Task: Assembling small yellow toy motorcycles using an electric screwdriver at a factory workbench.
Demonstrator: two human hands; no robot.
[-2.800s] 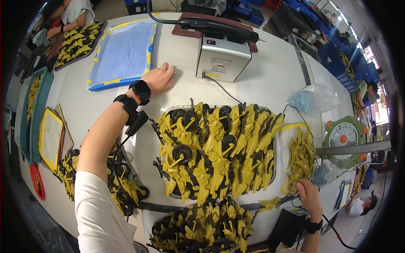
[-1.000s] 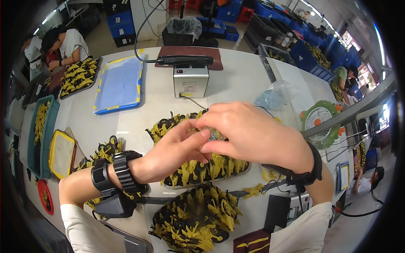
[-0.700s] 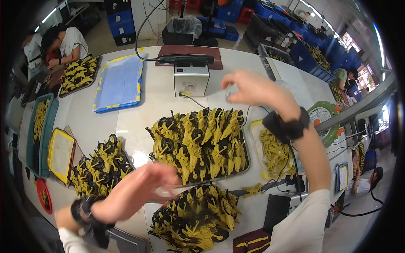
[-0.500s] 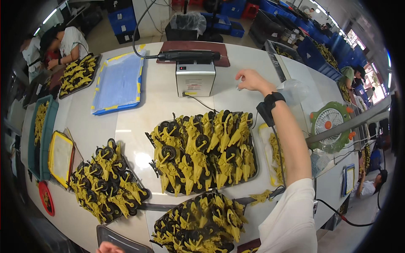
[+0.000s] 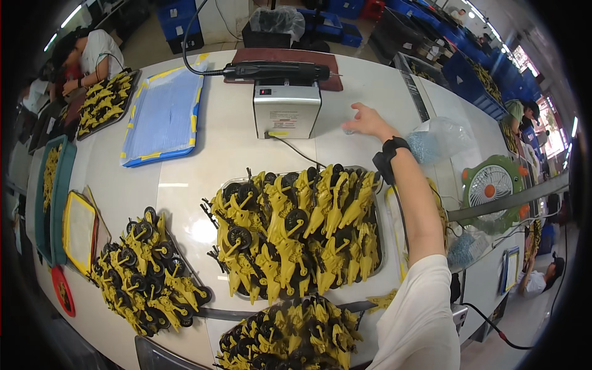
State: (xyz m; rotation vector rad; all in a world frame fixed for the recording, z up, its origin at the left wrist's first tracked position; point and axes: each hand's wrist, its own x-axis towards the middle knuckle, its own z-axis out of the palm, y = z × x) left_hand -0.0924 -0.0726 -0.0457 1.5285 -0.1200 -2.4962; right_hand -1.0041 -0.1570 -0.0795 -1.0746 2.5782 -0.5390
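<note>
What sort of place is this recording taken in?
Probably a factory assembly workshop: masses of near-identical yellow-and-black toy-like parts cover much of the white worktable, a corded tool resembling an electric screwdriver is at hand, and a co-worker at upper left sits beside more such parts.

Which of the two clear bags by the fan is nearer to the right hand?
The upper bag, right of the right hand; the other bag lies lower in the picture, below and left of the fan.
</note>
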